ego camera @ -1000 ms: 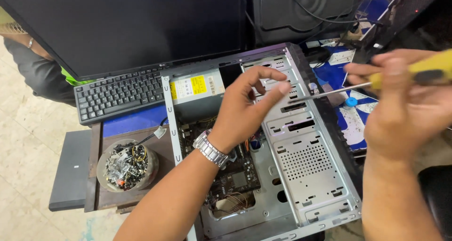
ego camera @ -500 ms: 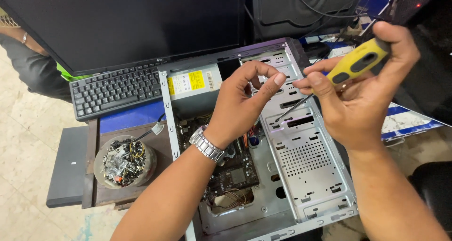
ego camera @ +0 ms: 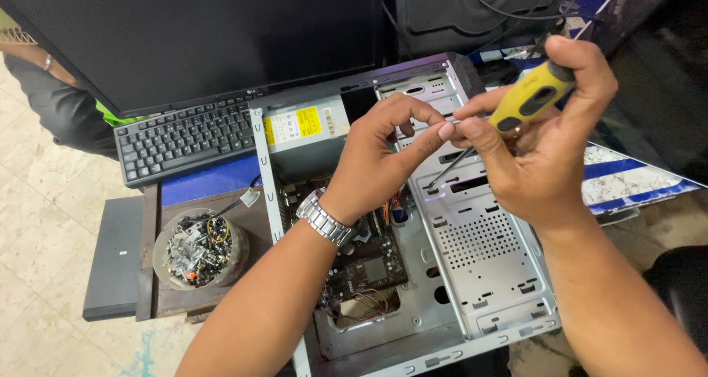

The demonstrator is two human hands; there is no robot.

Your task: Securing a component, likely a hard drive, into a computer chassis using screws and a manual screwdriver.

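Observation:
An open desktop computer case (ego camera: 479,274) lies on its side with the motherboard (ego camera: 369,266) and the power supply (ego camera: 302,130) showing. My right hand (ego camera: 546,148) grips a yellow-and-black screwdriver (ego camera: 527,100) by its handle, its shaft slanting down to the drive cage. My left hand (ego camera: 383,156), with a metal watch at the wrist, hovers over the case and pinches the shaft near the handle with thumb and forefinger. Whether a screw sits between those fingers is hidden.
A black keyboard (ego camera: 184,137) and a dark monitor (ego camera: 192,38) stand behind the case. A round bowl of small parts (ego camera: 199,248) rests on the wooden table at the left, beside a flat black drive (ego camera: 114,266). Another person's arm (ego camera: 44,67) shows at far left.
My right hand has swung the screwdriver in from the right towards my left hand. The left fingers have closed onto its shaft above the drive cage.

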